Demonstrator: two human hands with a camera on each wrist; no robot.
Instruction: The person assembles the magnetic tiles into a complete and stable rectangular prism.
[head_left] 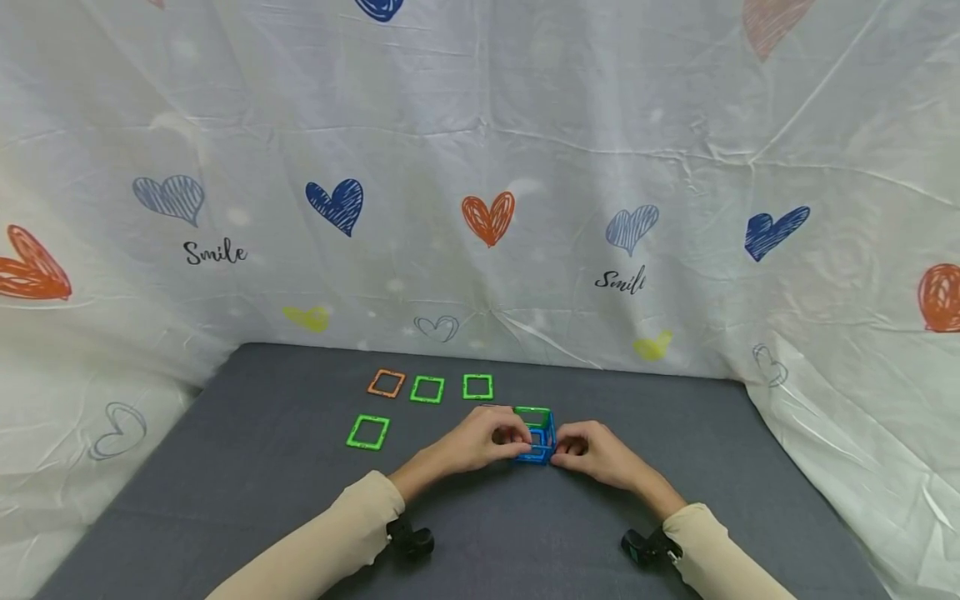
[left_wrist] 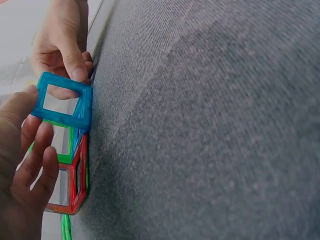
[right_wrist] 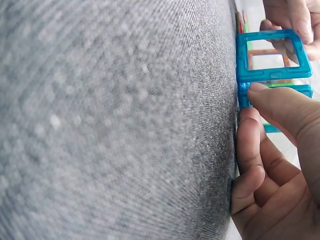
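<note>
My left hand (head_left: pixel 480 437) pinches the upper edge of a blue square magnetic tile (left_wrist: pixel 62 118) between thumb and fingers. This open-framed tile stands at the near side of a small structure of joined tiles. Behind it in the left wrist view are a green tile (left_wrist: pixel 65 159) and red tiles (left_wrist: pixel 77 199). On the structure's right side my right hand (head_left: pixel 600 454) holds the low corner, its thumb on a blue side tile (right_wrist: pixel 300 90) and fingertips close to the cloth. The left hand hides part of the structure in the head view.
Several loose square tiles lie flat on the dark grey table cloth (head_left: pixel 510 533): an orange one (head_left: pixel 372 388) and green ones (head_left: pixel 427 377) at the back, another green one (head_left: pixel 351 443) nearer on the left. A white curtain with printed hearts (head_left: pixel 555 167) hangs behind the table.
</note>
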